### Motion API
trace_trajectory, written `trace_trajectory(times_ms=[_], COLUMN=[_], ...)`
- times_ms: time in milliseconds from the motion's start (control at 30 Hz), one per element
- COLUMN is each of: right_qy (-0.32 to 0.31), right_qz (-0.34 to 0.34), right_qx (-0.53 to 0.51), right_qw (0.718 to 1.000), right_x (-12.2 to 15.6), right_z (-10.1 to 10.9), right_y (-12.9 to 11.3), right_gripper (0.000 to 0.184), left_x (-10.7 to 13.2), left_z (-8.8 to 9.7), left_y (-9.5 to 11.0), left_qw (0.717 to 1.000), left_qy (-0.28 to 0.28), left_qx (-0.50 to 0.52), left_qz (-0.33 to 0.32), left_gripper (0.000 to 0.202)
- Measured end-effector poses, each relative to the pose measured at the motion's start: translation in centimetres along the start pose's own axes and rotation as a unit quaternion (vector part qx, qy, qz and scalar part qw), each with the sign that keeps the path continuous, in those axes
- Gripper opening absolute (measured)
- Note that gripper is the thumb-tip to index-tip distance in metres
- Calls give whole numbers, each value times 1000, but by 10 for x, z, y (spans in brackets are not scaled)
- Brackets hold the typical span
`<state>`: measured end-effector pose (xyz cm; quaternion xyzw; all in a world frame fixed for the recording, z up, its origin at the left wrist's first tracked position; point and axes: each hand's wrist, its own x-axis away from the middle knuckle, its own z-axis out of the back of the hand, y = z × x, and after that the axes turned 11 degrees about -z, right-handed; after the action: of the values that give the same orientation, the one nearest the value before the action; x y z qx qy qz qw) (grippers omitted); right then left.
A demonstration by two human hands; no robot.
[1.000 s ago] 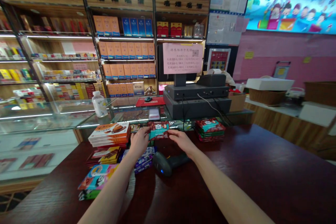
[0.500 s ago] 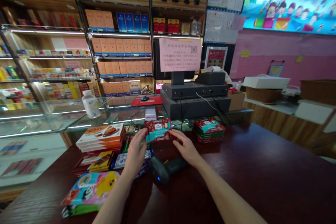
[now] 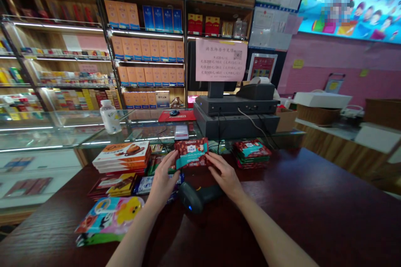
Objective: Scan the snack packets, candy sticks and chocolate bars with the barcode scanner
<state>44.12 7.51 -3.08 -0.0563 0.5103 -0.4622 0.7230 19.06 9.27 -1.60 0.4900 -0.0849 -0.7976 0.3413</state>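
Note:
Both my hands hold a red and teal chocolate bar (image 3: 191, 153) upright above the dark wooden counter (image 3: 313, 212). My left hand (image 3: 163, 179) pinches its left edge and my right hand (image 3: 226, 176) grips its right edge. Just below the bar lies a black barcode scanner (image 3: 197, 195) with a blue light. A stack of the same red and teal bars (image 3: 250, 153) sits to the right of my hands. To the left stands a stack of orange boxes (image 3: 123, 156).
More snack packs (image 3: 109, 215) lie at the counter's left front. Behind are a black cash register with a pink sign (image 3: 234, 112), a glass display case (image 3: 62, 137) with a bottle (image 3: 109, 117), and shelves of boxed goods. Baskets stand on a side counter at right.
The chocolate bar has been raised and tilted upright toward me in both hands. The view has shifted slightly.

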Motion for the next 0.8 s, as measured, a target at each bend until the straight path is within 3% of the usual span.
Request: trace_trajectory(times_ms=[333, 533, 633, 800], right_qy=[52, 92, 92, 80], right_qz=[28, 49, 52, 40], right_qx=[24, 20, 6, -16], right_qw=[998, 994, 994, 996], right_x=[0, -1, 0, 1], right_z=[10, 17, 18, 17], right_y=[-15, -18, -17, -18], right_gripper=[52, 39, 31, 24], left_x=[-2, -4, -3, 0], left_z=[1, 5, 8, 12], left_y=[10, 20, 22, 23], left_qw=[1000, 1000, 999, 996], left_qy=[-12, -1, 17, 81], left_qx=[9, -18, -29, -24], left_qz=[-12, -22, -5, -28], left_gripper=[65, 51, 40, 25])
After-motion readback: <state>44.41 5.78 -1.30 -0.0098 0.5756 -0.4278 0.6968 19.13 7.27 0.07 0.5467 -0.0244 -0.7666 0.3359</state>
